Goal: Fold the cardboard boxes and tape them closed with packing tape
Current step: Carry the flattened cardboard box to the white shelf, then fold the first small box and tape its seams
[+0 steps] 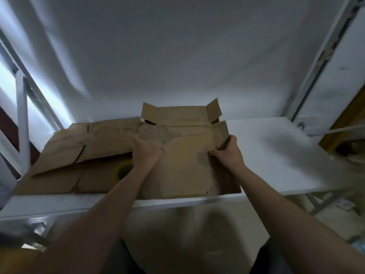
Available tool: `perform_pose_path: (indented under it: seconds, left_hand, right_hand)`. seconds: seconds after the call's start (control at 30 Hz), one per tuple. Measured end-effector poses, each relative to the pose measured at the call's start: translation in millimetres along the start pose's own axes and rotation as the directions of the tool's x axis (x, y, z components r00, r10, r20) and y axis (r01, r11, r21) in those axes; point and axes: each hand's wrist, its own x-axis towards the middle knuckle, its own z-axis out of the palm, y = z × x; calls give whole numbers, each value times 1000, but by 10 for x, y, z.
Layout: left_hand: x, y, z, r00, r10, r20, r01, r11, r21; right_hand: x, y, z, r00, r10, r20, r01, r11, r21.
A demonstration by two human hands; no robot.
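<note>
You are early in the job: nearest you, on the front edge of the white bench (pixel 276 155), the box (pixel 185 171) lies with a broad, scuffed panel facing up. It looks only partly shaped and none of its seams shows fresh tape. Your left hand (pixel 147 153) lies on that panel with the fingers stretched forward and spread, pressing down, as far as the blur allows. Your right hand (pixel 227 151) is clamped on the box's right side flap, thumb on top and fingers curled round its edge, so I judge you are mid-fold on that side. Just left of your left forearm the tape roll (pixel 123 172) sits untouched on the flattened cardboard (pixel 79 147), which means more blanks are left to fold. How many sheets are in that pile cannot be told. Beyond your hands the far flaps (pixel 177 113) stand up open against the wall (pixel 177 46), so closing and taping are all ahead. Your forearm cuts off part of the roll, your hands hide the creases under them, and the box's inside and underside are out of sight. The whole view is soft with blur.
</note>
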Motion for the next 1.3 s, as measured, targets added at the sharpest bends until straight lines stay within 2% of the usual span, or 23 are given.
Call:
perform_pose_path:
  seconds: [0.1, 0.2, 0.4, 0.6, 0.73, 0.83, 0.9, 1.0, 1.13, 1.2, 1.3]
  left_hand:
    - [-265, -30, -74, 997, 60, 47, -62, 997, 42]
    - [-422, -68, -239, 992, 81, 98, -86, 995, 48]
    - [-553, -235, -405, 991, 122, 46, -126, 987, 101]
    - [-122, -263, -75, 993, 116, -37, -111, 987, 117]
    - [343, -258, 219, 992, 114, -53, -104, 981, 164]
    - [506, -319, 413, 991, 114, 71, -132, 927, 352]
    - [583, -335, 496, 994, 57, 92, -89, 919, 385]
    - [568, -213, 619, 987, 104, 124, -150, 880, 450]
    - [304, -47, 869, 937, 115, 329, -253, 874, 415]
    - [185, 13, 1040, 897, 125, 424, -292, 887, 357]
    - [30, 201, 1244, 901, 143, 409, -275, 918, 285]
  right_hand:
    - [-352, 81, -108, 1000, 17, -18, -17, 1000, -1]
    - [-647, 94, -188, 1000, -25, -13, 25, 1000, 6]
    - [-938, 145, -169, 992, -118, 40, 116, 992, 49]
    - [-137, 141, 41, 985, -155, 76, 150, 987, 63]
    - [581, 240, 244, 981, -121, 150, 111, 991, 73]
    - [917, 307, 323, 963, -41, 266, 27, 998, 57]
    - [1026, 344, 323, 945, -16, 326, 24, 1000, -19]
    - [1069, 457, 226, 931, 38, 363, -5, 996, -91]
    - [1049, 545, 118, 933, 87, 348, -122, 989, 78]
    - [1029, 499, 100, 946, 72, 315, -120, 983, 136]
    - [974, 357, 65, 966, -36, 256, -31, 966, 255]
